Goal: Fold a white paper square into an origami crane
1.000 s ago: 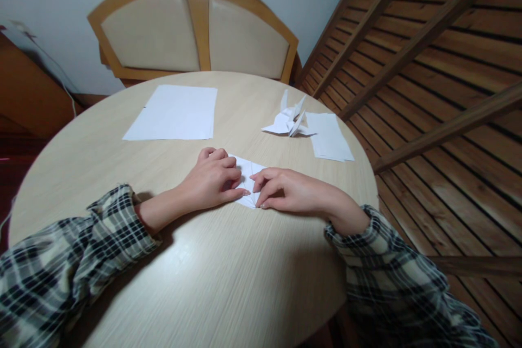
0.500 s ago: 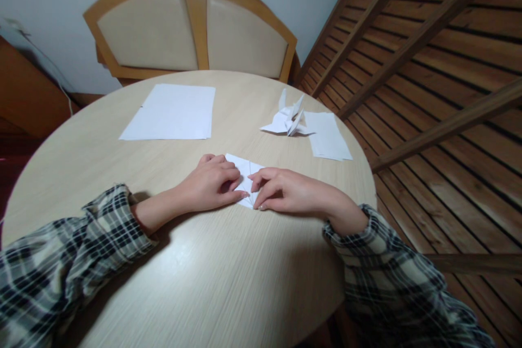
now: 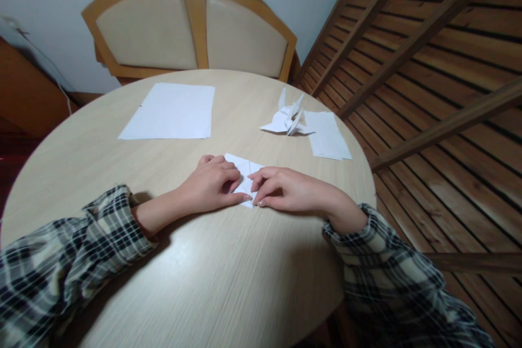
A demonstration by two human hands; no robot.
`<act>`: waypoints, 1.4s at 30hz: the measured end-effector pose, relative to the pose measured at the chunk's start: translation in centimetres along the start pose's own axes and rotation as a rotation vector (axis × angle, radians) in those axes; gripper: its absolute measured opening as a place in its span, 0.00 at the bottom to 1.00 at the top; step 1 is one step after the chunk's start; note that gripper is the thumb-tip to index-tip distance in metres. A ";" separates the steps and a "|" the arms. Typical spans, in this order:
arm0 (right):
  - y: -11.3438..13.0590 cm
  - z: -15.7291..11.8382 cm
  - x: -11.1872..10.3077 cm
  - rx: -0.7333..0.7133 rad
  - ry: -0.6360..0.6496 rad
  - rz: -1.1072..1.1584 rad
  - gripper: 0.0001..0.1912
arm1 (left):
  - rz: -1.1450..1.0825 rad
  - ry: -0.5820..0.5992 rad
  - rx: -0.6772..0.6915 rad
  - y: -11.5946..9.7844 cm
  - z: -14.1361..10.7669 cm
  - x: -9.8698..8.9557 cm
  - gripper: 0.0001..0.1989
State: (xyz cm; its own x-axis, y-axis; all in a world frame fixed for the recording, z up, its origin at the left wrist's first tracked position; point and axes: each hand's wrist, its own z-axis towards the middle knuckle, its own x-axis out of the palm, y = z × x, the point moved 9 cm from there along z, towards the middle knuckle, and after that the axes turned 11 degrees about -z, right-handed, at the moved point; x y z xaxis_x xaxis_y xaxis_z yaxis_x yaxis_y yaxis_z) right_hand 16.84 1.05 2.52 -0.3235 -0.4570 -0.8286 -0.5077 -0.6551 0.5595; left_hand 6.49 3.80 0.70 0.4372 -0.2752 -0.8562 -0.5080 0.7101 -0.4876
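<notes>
A small folded sheet of white paper [image 3: 245, 167] with crease lines lies flat on the table between my hands. My left hand [image 3: 214, 182] rests on its left side, fingers curled and thumb pressed near the bottom corner. From the right, my right hand [image 3: 281, 189] bears on the paper, with thumb and fingertips bent against its right edge and lower corner. The two thumbs nearly meet at that corner. Both hands cover part of the paper. Beyond my right hand stand white folded paper cranes [image 3: 289, 118], overlapping so that I cannot tell them fully apart.
A stack of white paper sheets [image 3: 171, 111] lies at the back left of the round wooden table [image 3: 196, 277]. Narrower paper pieces [image 3: 329, 136] lie by the cranes near the right edge. A chair back [image 3: 196, 22] rises behind, and a slatted wooden partition [image 3: 428, 119] stands right.
My left thumb has slid slightly right, toward the lower corner of the folded paper and my right thumb. Everything else stays nearly the same.
</notes>
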 end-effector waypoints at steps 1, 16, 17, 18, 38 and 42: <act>0.0 0.0 0.0 -0.005 -0.005 0.002 0.09 | -0.002 -0.001 -0.001 0.0 0.0 0.0 0.22; 0.0 0.0 -0.1 -0.016 -0.003 0.031 0.06 | 0.047 0.024 -0.015 -0.2 0.1 0.2 0.21; 0.0 0.0 -0.1 -0.017 -0.009 0.034 0.07 | 0.052 0.025 -0.011 -0.2 0.1 0.2 0.21; 0.0 0.0 -0.2 -0.017 -0.015 0.035 0.07 | 0.057 0.025 -0.008 -0.3 0.1 0.2 0.21; 0.4 -0.2 0.0 -0.018 0.048 -0.004 0.06 | 0.052 0.017 -0.013 -0.2 0.1 0.1 0.23; 0.3 -0.2 0.0 -0.029 0.052 0.045 0.07 | 0.075 0.014 -0.039 -0.2 0.1 0.1 0.24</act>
State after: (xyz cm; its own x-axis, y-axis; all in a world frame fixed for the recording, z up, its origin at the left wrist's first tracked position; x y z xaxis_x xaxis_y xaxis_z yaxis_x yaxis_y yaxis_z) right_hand 16.86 0.75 2.65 -0.3034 -0.5167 -0.8006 -0.4700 -0.6498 0.5975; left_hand 6.67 3.70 0.69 0.3861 -0.2314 -0.8930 -0.5678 0.7032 -0.4278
